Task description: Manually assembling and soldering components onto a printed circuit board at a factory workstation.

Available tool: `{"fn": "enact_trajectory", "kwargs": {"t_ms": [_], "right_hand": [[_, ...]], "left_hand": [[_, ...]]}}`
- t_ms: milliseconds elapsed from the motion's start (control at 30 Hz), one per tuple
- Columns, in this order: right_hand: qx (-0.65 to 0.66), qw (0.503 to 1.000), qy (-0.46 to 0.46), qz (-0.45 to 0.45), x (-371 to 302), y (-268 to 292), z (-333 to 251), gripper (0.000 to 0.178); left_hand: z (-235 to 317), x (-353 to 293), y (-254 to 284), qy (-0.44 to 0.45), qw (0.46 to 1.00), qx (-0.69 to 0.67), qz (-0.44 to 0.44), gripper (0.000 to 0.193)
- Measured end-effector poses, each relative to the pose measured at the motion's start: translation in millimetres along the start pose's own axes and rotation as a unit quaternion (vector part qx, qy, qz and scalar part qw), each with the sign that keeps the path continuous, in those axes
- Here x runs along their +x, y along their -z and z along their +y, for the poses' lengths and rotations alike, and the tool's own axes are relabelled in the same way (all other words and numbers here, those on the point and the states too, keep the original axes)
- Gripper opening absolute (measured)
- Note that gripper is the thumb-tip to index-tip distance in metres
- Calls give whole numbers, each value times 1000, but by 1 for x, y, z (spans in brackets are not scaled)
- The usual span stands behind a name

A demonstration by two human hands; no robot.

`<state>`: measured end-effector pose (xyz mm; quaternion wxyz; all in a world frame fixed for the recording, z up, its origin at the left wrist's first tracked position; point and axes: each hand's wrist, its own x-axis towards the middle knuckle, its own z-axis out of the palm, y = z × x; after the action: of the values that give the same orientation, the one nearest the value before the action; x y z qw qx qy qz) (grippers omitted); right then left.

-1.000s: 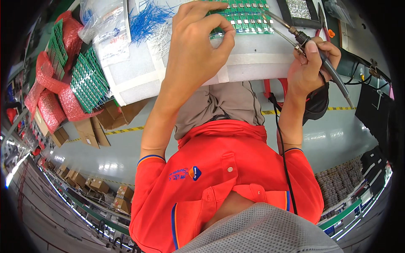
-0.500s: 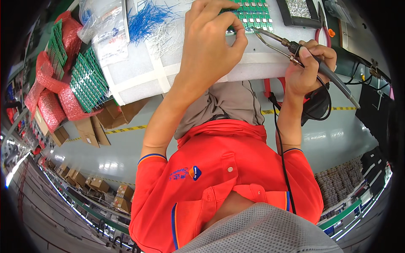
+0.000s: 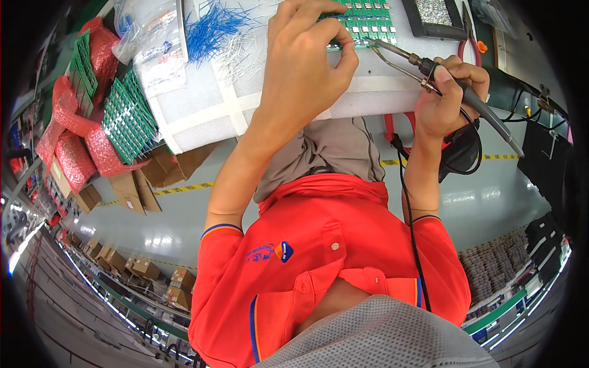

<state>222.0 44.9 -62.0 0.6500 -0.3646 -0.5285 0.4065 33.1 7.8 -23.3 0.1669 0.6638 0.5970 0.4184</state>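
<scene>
Right hand (image 3: pixel 443 101): grip closed around a slim soldering iron (image 3: pixel 481 109) with dark handle, metal barrel and thin side tube; tip at near edge of a green circuit-board panel (image 3: pixel 372 18) bearing rows of small silvery parts. Panel lies on a white foam pad (image 3: pixel 190 101) crossed with pale tape. Left hand (image 3: pixel 307 58): over panel's left side, thumb and forefinger curled together; cannot tell whether anything is pinched. Loose blue wires (image 3: pixel 211 34) and short white wires (image 3: pixel 236 61) lie left of it.
</scene>
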Motion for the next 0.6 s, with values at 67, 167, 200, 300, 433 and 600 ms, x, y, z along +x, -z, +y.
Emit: {"fn": "enact_trajectory", "kwargs": {"t_ms": [67, 167, 200, 300, 433, 600], "right_hand": [[17, 999, -12, 27, 0, 1, -1, 17], [19, 999, -15, 22, -1, 1, 0, 17], [19, 999, -15, 22, -1, 0, 0, 17], [21, 999, -2, 37, 0, -1, -1, 17], [14, 1000, 8, 19, 1, 1, 3, 17], [14, 1000, 4, -6, 0, 0, 2, 18]], "left_hand": [[0, 0, 0, -1, 1000, -1, 1, 10], [-1, 0, 0, -5, 1000, 5, 3, 10], [-1, -1, 0, -8, 1000, 7, 3, 10], [-1, 0, 1, -21, 1000, 15, 2, 10], [-3, 2, 5, -22, 999, 21, -10, 11], [-2, 2, 10, -10, 1000, 12, -17, 11]]}}
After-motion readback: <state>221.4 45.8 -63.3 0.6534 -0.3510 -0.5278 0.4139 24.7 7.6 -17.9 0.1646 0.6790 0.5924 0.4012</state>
